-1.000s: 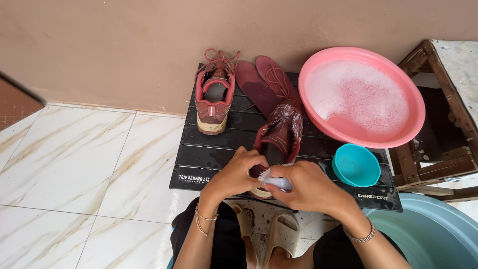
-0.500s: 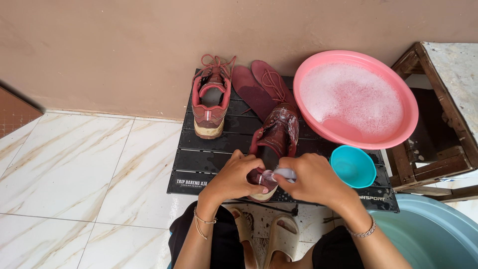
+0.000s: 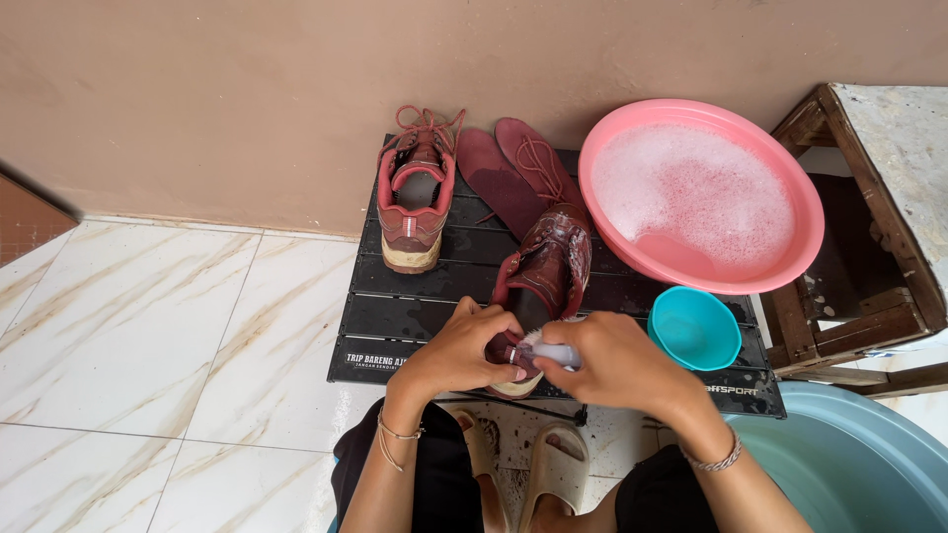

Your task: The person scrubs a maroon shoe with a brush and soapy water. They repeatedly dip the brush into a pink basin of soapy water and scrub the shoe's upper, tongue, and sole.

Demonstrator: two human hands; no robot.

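Foamy water fills our pink basin (image 3: 805,232); the teal cup (image 3: 694,329) looks empty. Our left hand (image 3: 462,350) grips the wet maroon shoe (image 3: 543,271) at the mat's (image 3: 395,326) front edge; our right hand (image 3: 617,360) clasps a brush (image 3: 549,352).

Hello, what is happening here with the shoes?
A person is scrubbing a wet dark red shoe on a black slatted mat. The left hand grips the shoe's heel, and the right hand holds a white brush against it. The second shoe and two insoles lie near the wall. A pink basin of soapy water and a small teal bowl stand to the right.
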